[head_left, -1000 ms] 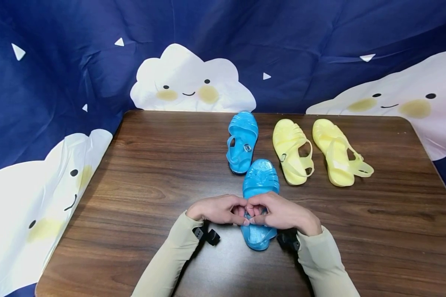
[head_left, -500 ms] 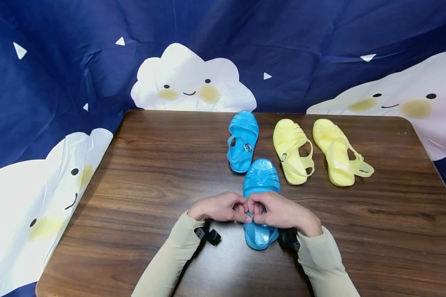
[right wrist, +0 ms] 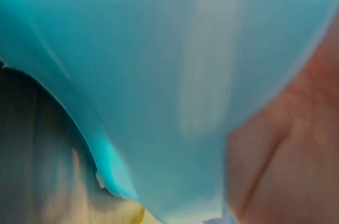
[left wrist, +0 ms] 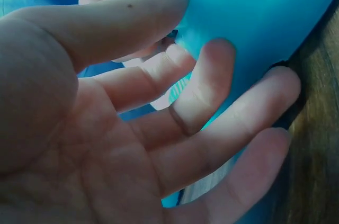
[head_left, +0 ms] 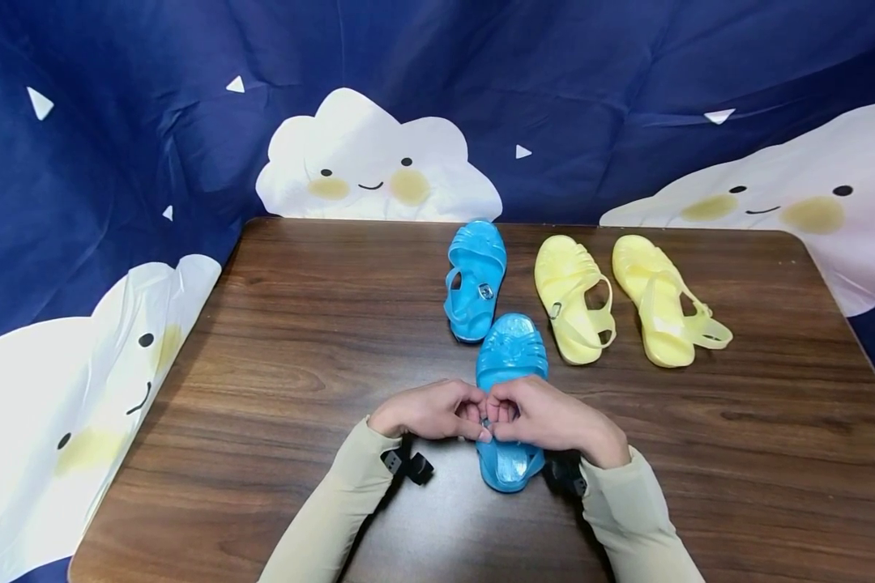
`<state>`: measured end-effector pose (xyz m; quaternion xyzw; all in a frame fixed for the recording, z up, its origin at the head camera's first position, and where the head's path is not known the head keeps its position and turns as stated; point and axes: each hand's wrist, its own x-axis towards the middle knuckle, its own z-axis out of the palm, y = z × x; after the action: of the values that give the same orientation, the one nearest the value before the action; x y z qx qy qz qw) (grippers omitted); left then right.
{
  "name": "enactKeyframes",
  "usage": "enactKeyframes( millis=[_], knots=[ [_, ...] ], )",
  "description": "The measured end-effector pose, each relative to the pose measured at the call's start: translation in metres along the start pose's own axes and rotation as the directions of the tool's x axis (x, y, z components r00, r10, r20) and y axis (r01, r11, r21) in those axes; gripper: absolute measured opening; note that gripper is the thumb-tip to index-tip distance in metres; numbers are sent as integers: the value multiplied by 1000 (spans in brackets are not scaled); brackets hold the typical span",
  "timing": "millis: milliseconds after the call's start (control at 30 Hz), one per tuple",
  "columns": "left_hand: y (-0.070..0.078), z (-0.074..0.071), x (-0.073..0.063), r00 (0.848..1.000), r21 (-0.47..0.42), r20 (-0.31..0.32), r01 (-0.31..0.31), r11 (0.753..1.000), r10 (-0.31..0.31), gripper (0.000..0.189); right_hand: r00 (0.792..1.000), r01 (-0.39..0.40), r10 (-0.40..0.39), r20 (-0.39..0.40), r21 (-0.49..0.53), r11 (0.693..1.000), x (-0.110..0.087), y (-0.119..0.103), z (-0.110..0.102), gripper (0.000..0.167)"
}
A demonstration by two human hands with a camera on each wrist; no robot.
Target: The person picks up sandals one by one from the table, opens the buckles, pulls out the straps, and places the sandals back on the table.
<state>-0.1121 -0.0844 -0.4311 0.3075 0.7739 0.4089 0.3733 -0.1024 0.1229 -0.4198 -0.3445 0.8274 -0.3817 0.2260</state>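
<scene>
Thumbs and curled fingers of both the left hand [head_left: 430,409] and the right hand [head_left: 552,414] pinch the blue sandal [head_left: 512,356] at strap level on its left side, fingertips meeting; the exact bit between them is hidden. In the left wrist view the lower fingers fan out along the sandal's side. The sandal lies flat, sole down, toe pointing away from the person, on the table [head_left: 321,324]. It looks like glossy moulded jelly plastic, so I'd judge it light, springy rather than stiff, hard to break, and somewhat slick under a fingertip. The thin straps should bend easily and spring back, so a thumb-and-finger pinch near the strap's end suits fine work, while the thicker sole or toe would be the better hold for steadying or lifting. The heel strap [head_left: 535,463] probably gives too much to lift by. Just beyond the toe is the other blue sandal [head_left: 474,283]; off to the right lie a yellow sandal [head_left: 572,306] and a second yellow sandal [head_left: 668,328]
</scene>
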Motion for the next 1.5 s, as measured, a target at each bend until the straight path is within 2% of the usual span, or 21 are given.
enactKeyframes(
  millis=[133,367,633,800,933,1067,1300,1500],
  knots=[
    [0,0,0,1000,10,-2,-12,1000,12,10,1000,12,-12,-2,-5,1000,0,1,0,15],
    [-3,0,0,999,41,11,-44,998,44,9,999,23,-25,27,51,998,-1,3,-2,16],
    [-5,-1,1,999,46,22,-50,998,49,9,997,59,-63,36,101,993,-2,11,-1,17],
    [-5,-2,0,997,14,47,-56,998,55,8,996,68,-77,50,149,986,-5,11,-4,18],
    [-4,-2,0,998,7,52,-44,999,43,6,997,49,-56,47,135,990,-7,8,-8,18],
    [-2,-2,0,1000,32,23,-17,999,16,5,998,39,-44,46,113,993,-6,7,-7,16],
    [-1,0,1,999,62,-43,1,998,1,6,999,23,-26,30,109,994,-4,8,-5,14],
    [1,0,1,997,22,-72,35,999,-33,11,1000,-8,8,-2,113,994,-5,3,-8,10]
  ],
)
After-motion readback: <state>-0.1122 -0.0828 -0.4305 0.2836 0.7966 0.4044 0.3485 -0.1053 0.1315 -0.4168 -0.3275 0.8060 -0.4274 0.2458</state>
